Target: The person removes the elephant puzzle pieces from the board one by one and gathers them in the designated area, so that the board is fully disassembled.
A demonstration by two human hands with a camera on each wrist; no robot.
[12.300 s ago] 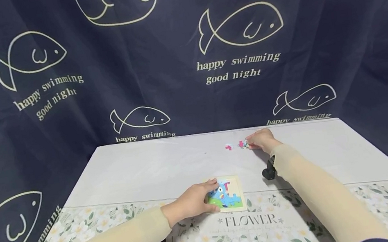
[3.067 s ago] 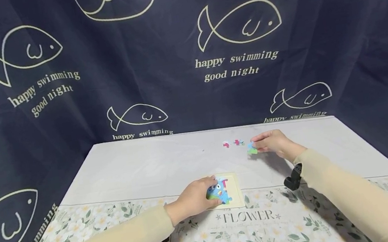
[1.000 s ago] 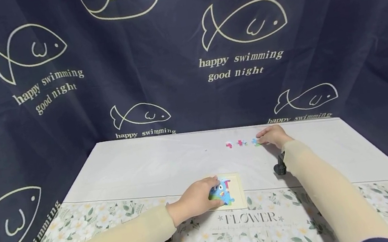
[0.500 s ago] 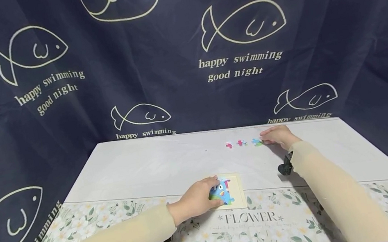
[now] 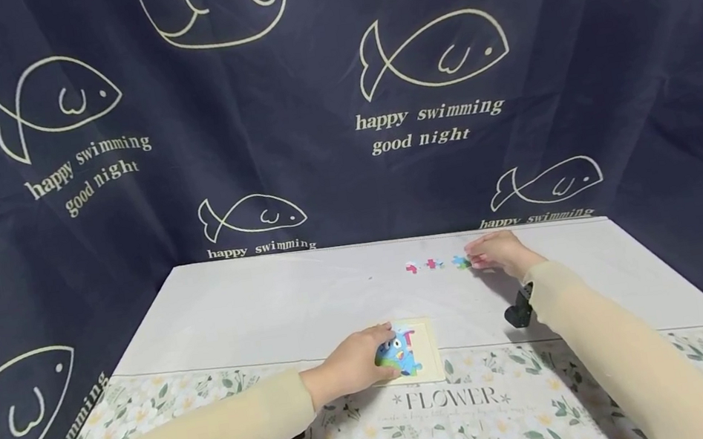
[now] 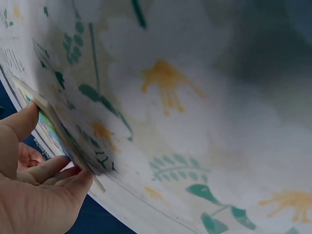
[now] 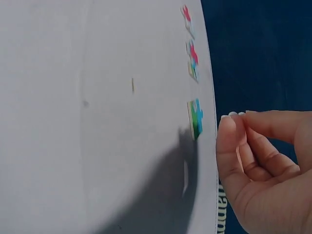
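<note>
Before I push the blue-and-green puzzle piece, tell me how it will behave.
The blue-and-green puzzle piece looks thin and crisp-edged, so it is probably stiff and light. Lying flat on the white surface, it would likely slide rather than roll or tip.

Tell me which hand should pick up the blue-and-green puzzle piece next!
Probably the right hand: it's close beside the blue-and-green piece and seems to hold nothing. The left hand is farther away and grips the puzzle board.
</note>
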